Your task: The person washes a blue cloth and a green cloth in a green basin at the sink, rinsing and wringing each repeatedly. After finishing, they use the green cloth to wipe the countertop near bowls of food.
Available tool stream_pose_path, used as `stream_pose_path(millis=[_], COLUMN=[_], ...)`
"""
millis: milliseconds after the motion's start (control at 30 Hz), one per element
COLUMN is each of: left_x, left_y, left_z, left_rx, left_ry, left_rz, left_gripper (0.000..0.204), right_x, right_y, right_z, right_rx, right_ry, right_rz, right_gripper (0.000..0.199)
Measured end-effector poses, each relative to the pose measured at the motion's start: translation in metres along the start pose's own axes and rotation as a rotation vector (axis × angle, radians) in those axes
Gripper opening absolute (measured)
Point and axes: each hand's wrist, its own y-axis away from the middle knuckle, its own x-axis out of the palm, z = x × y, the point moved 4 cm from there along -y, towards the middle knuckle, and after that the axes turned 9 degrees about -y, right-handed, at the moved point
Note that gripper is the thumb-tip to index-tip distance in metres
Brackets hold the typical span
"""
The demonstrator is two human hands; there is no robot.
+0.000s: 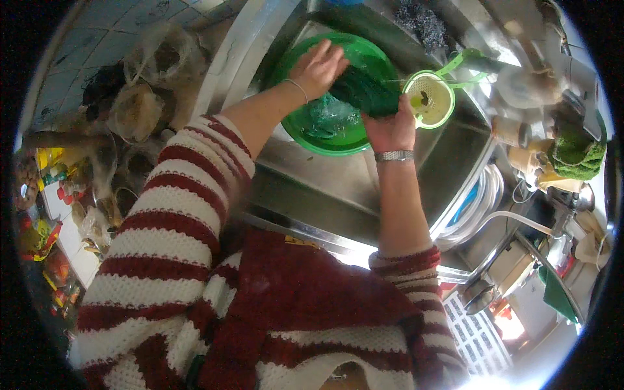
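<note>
A round green basin sits in a metal sink, with water glinting inside it. Over it lies a dark green limp bundle, wet-looking; whether it is cloth or leaves I cannot tell. My left hand has its fingers curled at the bundle's left end, their tips partly hidden. Gripping the right end is my right hand, thumb up along the bundle's side. Just beyond my right thumb rests a light green strainer with a few scraps inside.
The metal sink surrounds the basin. A dark mesh clump lies at its far edge. To the right are a coiled white hose, jars and a green cloth. Clear plastic bags crowd the left side.
</note>
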Motion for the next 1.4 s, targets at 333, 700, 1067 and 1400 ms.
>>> stream_pose_path(millis=[333,700,1067,1400], left_x=[0.05,-0.049,-0.052,-0.014], left_y=[0.055,0.055,0.01,-0.01], left_z=[-0.017,-0.158,-0.167,-0.047], left_rx=[-0.006,0.113,0.102,-0.213], left_ry=[-0.433,0.582,0.305,0.182], left_rz=[0.505,0.114,0.101,0.137], left_gripper=[0.044,0.032,0.016,0.021], right_x=[-0.047,-0.063,-0.042,-0.014], right_y=[-0.037,-0.034,-0.009,0.019], right_z=[-0.038,-0.02,-0.001,-0.006], right_rx=[0.254,0.383,0.442,0.148], right_ry=[0.007,-0.188,-0.279,-0.013], right_rz=[-0.016,0.325,0.493,0.025], right_gripper=[0.048,0.041,0.039,0.031])
